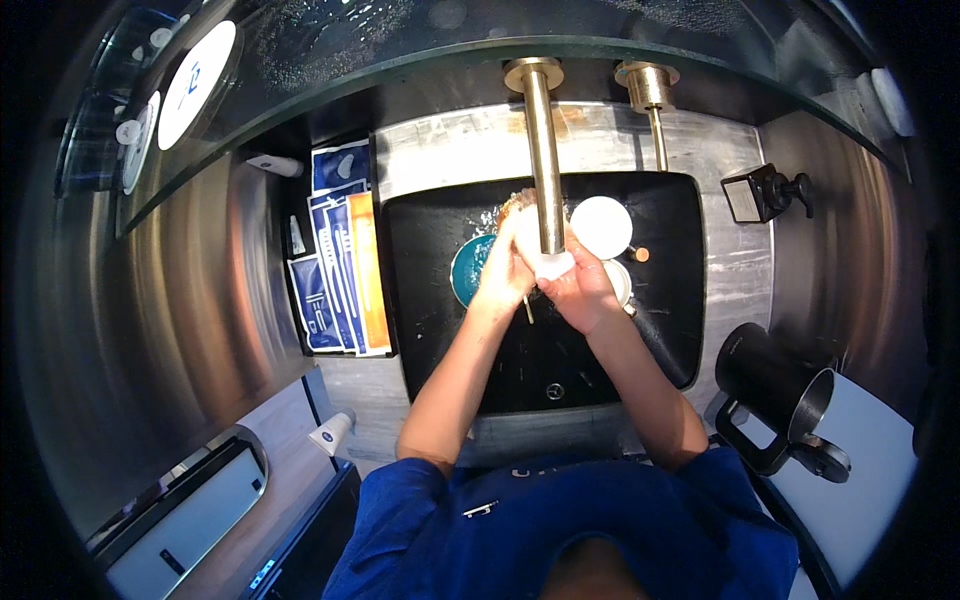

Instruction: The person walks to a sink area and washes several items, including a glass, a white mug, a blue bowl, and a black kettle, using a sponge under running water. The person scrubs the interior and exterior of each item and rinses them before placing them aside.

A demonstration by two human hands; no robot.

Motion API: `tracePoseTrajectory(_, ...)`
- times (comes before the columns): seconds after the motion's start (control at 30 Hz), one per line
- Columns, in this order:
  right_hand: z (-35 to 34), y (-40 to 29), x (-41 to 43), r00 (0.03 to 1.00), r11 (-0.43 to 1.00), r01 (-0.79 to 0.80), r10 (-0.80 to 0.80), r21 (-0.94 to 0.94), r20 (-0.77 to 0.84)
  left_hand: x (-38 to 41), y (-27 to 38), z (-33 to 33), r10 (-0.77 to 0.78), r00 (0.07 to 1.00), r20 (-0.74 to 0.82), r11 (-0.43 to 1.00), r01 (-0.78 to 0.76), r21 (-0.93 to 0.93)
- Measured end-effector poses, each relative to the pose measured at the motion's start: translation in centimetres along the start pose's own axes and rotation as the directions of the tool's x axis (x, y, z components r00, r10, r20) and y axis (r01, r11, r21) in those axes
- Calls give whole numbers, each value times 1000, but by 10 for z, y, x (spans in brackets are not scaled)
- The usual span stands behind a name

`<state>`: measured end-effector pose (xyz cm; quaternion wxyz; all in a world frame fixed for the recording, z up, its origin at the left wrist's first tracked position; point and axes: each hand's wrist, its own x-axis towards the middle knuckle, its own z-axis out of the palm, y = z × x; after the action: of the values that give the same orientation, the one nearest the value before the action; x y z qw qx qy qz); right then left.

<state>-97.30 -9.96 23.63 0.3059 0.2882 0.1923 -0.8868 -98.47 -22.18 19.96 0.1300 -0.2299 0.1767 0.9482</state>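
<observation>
Under the brass faucet spout (545, 165), over a black sink (450, 367), both hands hold a whitish round item (527, 232), perhaps a bowl or cup, partly covered by the spout. My left hand (506, 262) grips its left side. My right hand (581, 281) is at its lower right, by the white stream of water (555, 265) below the spout. A teal bowl (469, 271) lies in the sink beside my left hand. Right of my hands are a white round dish or lid (601, 227) and a partly hidden white cup (619, 281).
A brass tap handle (658, 139) stands right of the spout. Blue and orange packets (341, 270) fill a black tray at left. A black soap dispenser (754, 195) and a black kettle (772, 382) are at right. A white tube (332, 433) lies near the counter's front left.
</observation>
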Motion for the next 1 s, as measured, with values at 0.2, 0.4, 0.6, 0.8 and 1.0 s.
tracePoseTrajectory(0.2, 15, -14, -67, 985, 922, 141, -169, -362, -46, -3, -4, 11, 25, 999, 38, 999, -23, -49)
tracePoseTrajectory(0.4, -4, -40, -79, 978, 974, 203, -197, -103, 63, -4, 5, 22, -83, 996, 26, 996, 84, -27)
tracePoseTrajectory(0.6, -21, -49, -86, 975, 973, 104, -141, 207, 172, -4, 12, 12, -68, 995, 74, 982, 53, 182)
tracePoseTrajectory(0.8, -31, -45, -82, 967, 957, 45, -114, 288, 228, -7, 18, 9, -6, 991, 137, 828, -72, 556)
tracePoseTrajectory(1.0, -40, -42, -76, 975, 956, 83, -137, 282, 178, -14, 21, 37, 111, 982, 151, 579, -187, 794)
